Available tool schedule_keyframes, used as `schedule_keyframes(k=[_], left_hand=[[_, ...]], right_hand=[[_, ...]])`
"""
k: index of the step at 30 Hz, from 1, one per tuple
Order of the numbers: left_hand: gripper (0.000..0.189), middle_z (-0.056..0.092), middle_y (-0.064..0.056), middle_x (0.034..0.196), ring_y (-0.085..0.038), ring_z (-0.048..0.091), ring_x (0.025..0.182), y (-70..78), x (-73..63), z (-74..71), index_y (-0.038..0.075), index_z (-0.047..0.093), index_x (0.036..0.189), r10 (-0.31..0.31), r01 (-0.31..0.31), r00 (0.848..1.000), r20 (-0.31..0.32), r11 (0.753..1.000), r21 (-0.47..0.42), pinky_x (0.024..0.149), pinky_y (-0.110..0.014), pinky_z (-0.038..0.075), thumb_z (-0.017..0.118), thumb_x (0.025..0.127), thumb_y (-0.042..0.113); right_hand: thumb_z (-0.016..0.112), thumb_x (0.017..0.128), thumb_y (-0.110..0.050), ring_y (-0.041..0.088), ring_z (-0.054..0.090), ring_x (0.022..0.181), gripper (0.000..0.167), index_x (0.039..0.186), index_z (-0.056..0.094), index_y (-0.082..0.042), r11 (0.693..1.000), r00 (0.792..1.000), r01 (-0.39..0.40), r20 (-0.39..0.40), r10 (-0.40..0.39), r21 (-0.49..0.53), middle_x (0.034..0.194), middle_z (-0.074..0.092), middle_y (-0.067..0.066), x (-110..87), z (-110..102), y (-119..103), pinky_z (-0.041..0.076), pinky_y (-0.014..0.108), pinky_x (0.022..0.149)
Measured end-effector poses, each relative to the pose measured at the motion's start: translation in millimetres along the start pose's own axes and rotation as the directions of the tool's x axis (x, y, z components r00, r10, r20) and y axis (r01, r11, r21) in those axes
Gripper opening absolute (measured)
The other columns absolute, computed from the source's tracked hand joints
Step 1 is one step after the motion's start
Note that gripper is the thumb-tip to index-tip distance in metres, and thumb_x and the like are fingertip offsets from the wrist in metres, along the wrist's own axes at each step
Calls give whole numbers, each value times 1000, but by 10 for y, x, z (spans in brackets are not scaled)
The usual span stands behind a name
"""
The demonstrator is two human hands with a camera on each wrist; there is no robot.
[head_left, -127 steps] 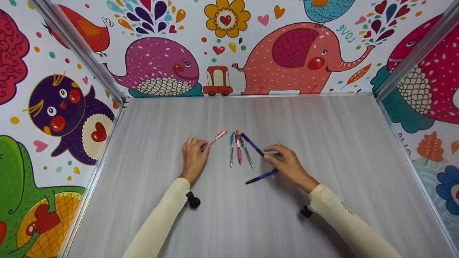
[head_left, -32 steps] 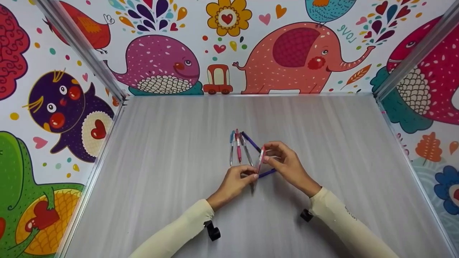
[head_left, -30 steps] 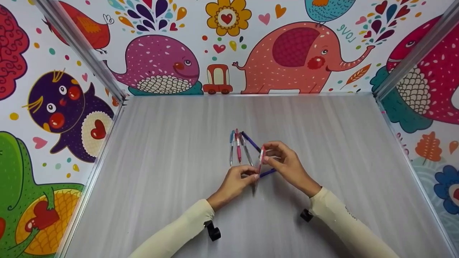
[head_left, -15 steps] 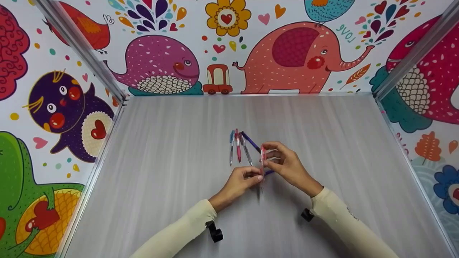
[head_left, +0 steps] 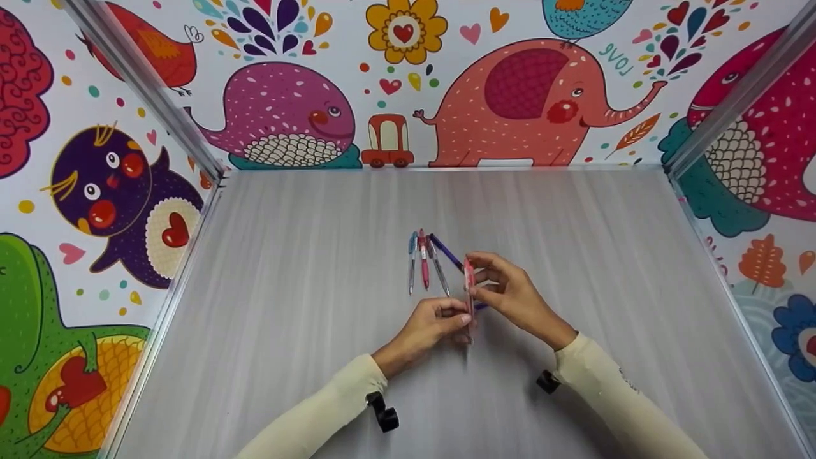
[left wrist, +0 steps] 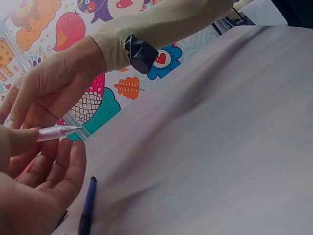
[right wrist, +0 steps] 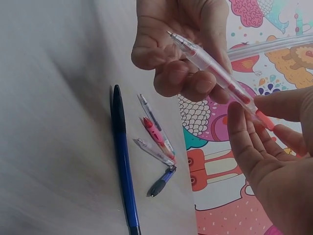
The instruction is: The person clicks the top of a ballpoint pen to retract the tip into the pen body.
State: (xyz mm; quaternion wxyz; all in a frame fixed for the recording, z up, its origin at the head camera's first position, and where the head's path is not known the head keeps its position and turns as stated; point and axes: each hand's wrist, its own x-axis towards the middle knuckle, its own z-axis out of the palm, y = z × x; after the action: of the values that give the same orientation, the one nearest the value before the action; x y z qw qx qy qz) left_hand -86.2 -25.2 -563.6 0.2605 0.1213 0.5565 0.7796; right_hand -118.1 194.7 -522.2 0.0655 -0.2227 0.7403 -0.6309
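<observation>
Both hands hold a clear-barrelled pen with a coral-red end above the table, nearly upright in the head view. My left hand pinches its lower part between thumb and fingers. Thumb and fingertips of my right hand grip the coral end. In the right wrist view the metal writing tip of the held pen is exposed. Below lies a blue pen with black ends, largely hidden behind the hands in the head view. The left wrist view shows part of this blue pen too.
Past the hands, a blue-topped clear pen, a pink pen, a grey clear pen and a purple-blue pen lie fanned on the grey table. Panels printed with cartoon animals stand around the table.
My left hand has carried the coral-ended pen from the left over to my right hand, which now grips it too. Over the last second the pen has turned more upright, shifting slightly right.
</observation>
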Motion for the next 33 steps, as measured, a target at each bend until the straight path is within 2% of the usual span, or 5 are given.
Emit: schedule_keyframes(k=[8,13,17,27,33], left_hand=[[26,79,-7,103,-18,76,90,-10,-14,21,-19,66,124,-58,57,998,-4,991,-125,82,-36,65,68,106,-1],[17,78,-7,102,-18,76,89,-20,-7,36,-9,71,119,-85,81,996,-21,984,-157,82,-37,65,69,104,-1],[20,78,-9,103,-17,76,88,-23,-6,46,-11,69,121,-94,88,995,-29,983,-162,82,-37,65,70,104,-1],[22,79,-11,105,-19,76,91,-48,-21,58,-12,68,122,-91,85,995,-32,985,-149,83,-39,66,72,103,0],[21,78,-16,107,-21,76,92,-71,-25,63,-12,68,121,-97,91,995,-28,981,-170,83,-40,66,72,102,-2]], right_hand=[[77,101,2,47,70,114,54,152,58,2,999,1000,-13,7,13,31,143,64,19,-10,-11,-11,64,31,85],[77,100,5,30,73,111,51,148,59,7,999,1000,-8,-4,8,44,141,65,20,-15,-10,-6,64,31,84],[77,99,7,21,73,109,49,145,59,11,999,1000,2,-16,-1,43,138,66,19,-16,-6,1,64,29,84],[77,99,7,20,73,108,47,143,61,10,997,1000,-23,3,23,76,134,63,39,-29,-9,13,64,31,83],[77,98,8,28,74,109,46,141,62,10,994,999,-35,10,34,103,134,62,41,-40,-13,6,65,34,82]])
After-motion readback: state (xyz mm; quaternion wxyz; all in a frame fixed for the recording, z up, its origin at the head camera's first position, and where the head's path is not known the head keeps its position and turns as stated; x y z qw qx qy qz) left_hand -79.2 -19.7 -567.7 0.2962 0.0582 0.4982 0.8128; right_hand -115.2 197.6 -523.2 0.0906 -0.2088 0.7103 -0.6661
